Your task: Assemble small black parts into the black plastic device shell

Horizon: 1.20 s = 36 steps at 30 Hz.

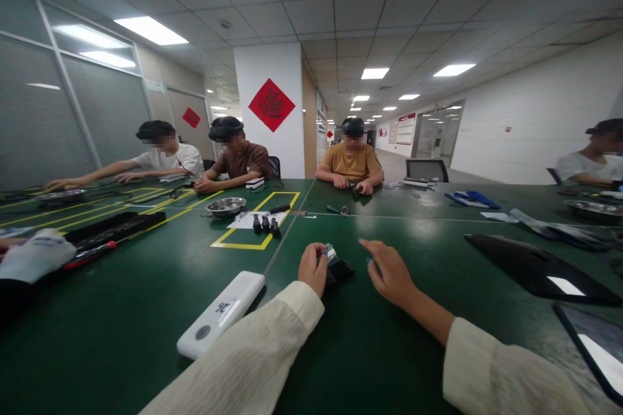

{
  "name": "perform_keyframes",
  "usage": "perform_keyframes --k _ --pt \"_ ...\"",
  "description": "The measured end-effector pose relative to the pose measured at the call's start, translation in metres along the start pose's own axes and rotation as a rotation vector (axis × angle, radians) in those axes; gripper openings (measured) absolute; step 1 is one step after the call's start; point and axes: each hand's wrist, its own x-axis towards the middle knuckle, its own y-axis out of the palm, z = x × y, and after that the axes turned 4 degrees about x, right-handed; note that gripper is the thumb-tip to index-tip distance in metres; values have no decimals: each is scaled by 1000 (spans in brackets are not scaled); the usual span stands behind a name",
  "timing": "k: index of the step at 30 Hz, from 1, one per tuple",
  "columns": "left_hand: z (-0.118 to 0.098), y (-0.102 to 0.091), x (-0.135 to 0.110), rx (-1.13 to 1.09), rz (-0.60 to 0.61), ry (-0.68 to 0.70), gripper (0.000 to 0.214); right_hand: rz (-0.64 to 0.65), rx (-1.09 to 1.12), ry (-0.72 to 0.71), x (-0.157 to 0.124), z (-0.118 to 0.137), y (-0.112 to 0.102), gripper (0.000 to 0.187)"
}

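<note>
My left hand (313, 269) is closed with thumb and fingers at a small black part (339, 272). A shiny, glass-like piece (331, 254) sticks up at the part's top, next to my fingertips. What exactly this part is I cannot make out. To its right my right hand (392, 274) hovers apart from it, index finger stretched forward and nothing visible in the fingers. A white power bank (221, 314) marked with a number lies left of my left forearm.
Ahead, black cylindrical pieces (265, 225) stand by a yellow tape outline (242, 246) and a metal bowl (226, 207). Black flat panels (540, 269) lie right. Co-workers sit around the green table (389, 363); a white-gloved hand (39, 254) is at the left edge.
</note>
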Motion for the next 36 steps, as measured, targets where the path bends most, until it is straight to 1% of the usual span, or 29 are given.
perform_keyframes --k 3,5,7,8,10,11,12,13,14,15,16,19,22,24,26,28,31,34,36 --pt "0 0 -1 -11 18 6 16 -92 -339 190 -7 -59 -13 47" --pt "1 0 -1 14 46 33 19 -126 -552 321 -21 -100 -27 46" --pt "1 0 -3 107 113 84 23 -170 -717 416 -41 -137 -45 46" --pt "1 0 -4 175 159 114 26 -195 -779 463 -52 -153 -54 46" --pt "0 -1 -7 315 253 166 33 -196 -868 563 -72 -180 -72 49" --pt "-1 -1 -8 370 289 186 35 -200 -899 644 -81 -191 -81 51" --pt "-2 0 -9 409 314 206 36 -197 -914 758 -88 -200 -90 51" --pt "-3 0 -10 437 327 223 36 -153 -891 892 -93 -207 -98 49" --pt "-4 0 -11 459 332 237 35 -99 -841 1035 -97 -214 -106 48" --pt "-4 0 -11 476 332 246 33 -51 -796 1128 -100 -218 -112 49" --pt "-5 0 -11 489 331 250 31 -15 -768 1186 -102 -222 -118 51" --pt "-5 1 -11 504 326 247 25 28 -740 1257 -104 -228 -128 57" --pt "-4 2 -11 481 323 266 22 -8 -673 1342 -109 -234 -130 64" --pt "-4 2 -11 458 316 280 21 -63 -631 1359 -114 -239 -127 66" --pt "-4 2 -10 440 309 288 21 -124 -616 1342 -118 -244 -125 69" --pt "-5 1 -10 437 310 288 21 -166 -596 1341 -119 -246 -124 78" --pt "-5 1 -10 442 315 282 20 -164 -564 1392 -116 -244 -127 98" --pt "-7 2 -9 444 322 289 19 -143 -588 1420 -117 -246 -130 111" --pt "-8 2 -9 447 320 306 21 -171 -659 1334 -122 -254 -128 115"
